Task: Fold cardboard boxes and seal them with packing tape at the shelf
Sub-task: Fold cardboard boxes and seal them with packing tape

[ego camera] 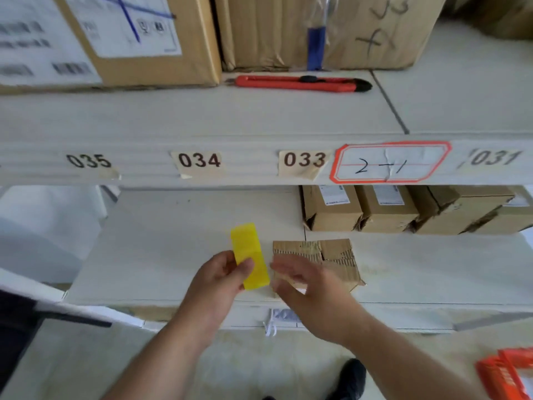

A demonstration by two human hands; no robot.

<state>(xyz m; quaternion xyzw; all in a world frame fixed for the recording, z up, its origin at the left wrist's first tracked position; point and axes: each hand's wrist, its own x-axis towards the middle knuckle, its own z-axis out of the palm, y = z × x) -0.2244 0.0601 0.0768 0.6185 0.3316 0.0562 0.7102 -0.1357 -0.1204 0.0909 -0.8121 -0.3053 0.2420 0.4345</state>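
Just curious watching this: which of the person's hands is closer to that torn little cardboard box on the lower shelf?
Right. The right hand overlaps the cardboard box; the left hand, off to its left, holds a yellow piece.

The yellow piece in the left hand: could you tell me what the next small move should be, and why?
Probably bring the right hand down onto the small cardboard box, since the left hand already grips the yellow piece and the right hovers blurred over the box, holding nothing.
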